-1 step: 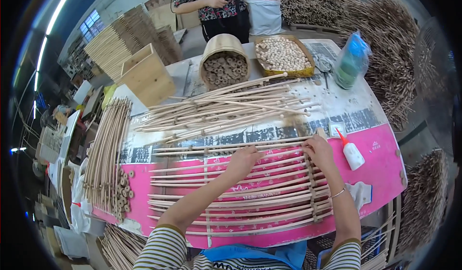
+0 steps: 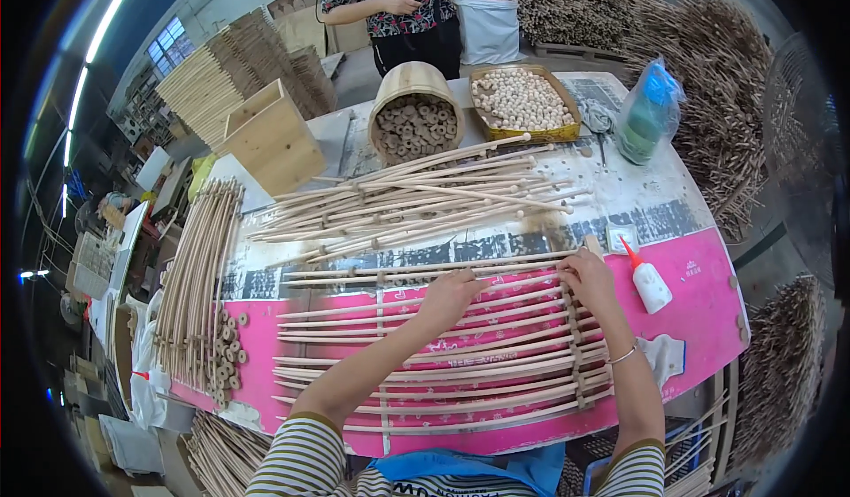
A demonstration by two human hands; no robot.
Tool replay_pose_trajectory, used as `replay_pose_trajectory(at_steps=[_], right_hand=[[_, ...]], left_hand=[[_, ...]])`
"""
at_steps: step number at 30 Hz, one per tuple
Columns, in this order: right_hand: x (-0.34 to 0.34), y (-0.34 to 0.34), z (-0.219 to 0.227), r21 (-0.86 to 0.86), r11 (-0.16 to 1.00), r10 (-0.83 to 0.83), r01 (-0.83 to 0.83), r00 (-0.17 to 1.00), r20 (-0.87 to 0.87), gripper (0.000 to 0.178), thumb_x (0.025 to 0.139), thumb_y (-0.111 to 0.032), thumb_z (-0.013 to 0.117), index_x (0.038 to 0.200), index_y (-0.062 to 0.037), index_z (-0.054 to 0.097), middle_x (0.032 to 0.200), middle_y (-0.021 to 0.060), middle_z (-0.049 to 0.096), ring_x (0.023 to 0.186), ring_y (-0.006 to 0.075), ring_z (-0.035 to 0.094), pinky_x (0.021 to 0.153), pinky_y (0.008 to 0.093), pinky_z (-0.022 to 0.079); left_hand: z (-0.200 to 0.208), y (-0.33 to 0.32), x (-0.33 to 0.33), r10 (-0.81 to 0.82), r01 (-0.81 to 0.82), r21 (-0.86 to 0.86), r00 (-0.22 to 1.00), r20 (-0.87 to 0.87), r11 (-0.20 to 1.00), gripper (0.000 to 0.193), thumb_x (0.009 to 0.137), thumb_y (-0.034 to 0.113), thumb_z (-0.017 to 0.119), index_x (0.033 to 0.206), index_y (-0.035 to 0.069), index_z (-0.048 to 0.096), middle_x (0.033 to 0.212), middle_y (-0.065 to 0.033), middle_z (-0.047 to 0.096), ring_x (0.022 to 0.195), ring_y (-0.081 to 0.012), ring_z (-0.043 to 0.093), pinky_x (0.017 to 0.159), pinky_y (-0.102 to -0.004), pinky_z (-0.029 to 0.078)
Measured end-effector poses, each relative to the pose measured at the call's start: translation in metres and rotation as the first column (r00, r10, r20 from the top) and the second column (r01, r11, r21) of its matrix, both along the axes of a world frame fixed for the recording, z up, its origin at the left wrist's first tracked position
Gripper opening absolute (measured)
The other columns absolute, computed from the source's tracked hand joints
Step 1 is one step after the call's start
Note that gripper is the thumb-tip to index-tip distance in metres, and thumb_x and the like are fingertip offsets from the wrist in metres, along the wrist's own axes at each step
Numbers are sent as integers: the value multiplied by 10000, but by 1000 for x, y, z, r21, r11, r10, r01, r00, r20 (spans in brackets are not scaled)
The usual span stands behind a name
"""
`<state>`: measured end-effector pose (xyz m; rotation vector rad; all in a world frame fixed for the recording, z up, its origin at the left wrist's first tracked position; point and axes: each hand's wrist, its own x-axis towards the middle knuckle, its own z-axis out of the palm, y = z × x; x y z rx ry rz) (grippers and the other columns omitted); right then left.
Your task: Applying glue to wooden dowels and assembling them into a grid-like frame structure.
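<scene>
A row of thin wooden rods (image 2: 425,376) lies crosswise over the pink part of the table, their right portions resting along a notched wooden strip (image 2: 575,346). At the far side of this row, my left hand (image 2: 450,295) has its fingers closed around the middle of a wooden rod (image 2: 522,283). My right hand (image 2: 588,275) pinches near that rod's right end, beside a small wooden block (image 2: 592,245); the fingertips partly hide the end. To its right lies a white squeeze bottle (image 2: 652,288) with a red nozzle.
Beyond the row lies a loose pile of rods (image 2: 398,198). Behind it are a wooden bucket (image 2: 413,79) of rings and a yellow tray (image 2: 531,134) of small beads. More rods (image 2: 197,271) and loose rings (image 2: 227,355) sit left. A person (image 2: 390,10) stands opposite.
</scene>
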<state>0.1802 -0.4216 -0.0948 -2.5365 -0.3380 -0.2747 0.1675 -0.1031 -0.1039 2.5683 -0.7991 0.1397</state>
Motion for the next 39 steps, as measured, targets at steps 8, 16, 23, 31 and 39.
replay_pose_trajectory(at_steps=[8,16,23,31,39], right_hand=[[-57,36,35,371,928,-72,48,996,52,253,902,-100,736,1153,-68,728,877,86,651,739,225,634,673,340,510],[-217,93,41,822,549,346,155,852,-392,237,982,-65,674,1203,1,728,975,31,716,877,75,635,769,239,523],[-286,110,141,787,-201,861,-584,278,426,135,1005,-154,666,1020,-25,702,835,84,674,798,195,644,726,323,515],[-315,111,154,815,-149,987,-560,-40,152,264,985,-280,715,962,-18,693,988,145,656,879,334,625,759,428,490],[-338,104,176,732,65,980,-678,182,81,291,1006,-255,686,1111,16,676,1104,162,656,1012,336,638,871,421,503]], left_hand=[[-6,2,-10,9,-8,-10,993,122,1000,423,934,177,696,1350,135,636,1163,-99,651,1067,-304,642,946,-449,493],[47,5,-127,-129,151,-199,984,122,968,464,970,211,670,1428,177,606,1247,-87,634,1094,-299,632,952,-468,481],[33,30,-242,-261,200,-308,950,-171,930,300,993,196,644,1284,178,712,1086,-102,695,976,-303,696,819,-412,573],[17,29,-290,-304,172,-331,862,-405,928,292,1020,189,644,1306,188,708,1102,-86,730,1003,-275,711,825,-380,585],[17,38,-300,-279,73,-395,823,-495,916,319,1011,159,659,1326,176,709,1095,-92,742,970,-245,721,824,-355,572]])
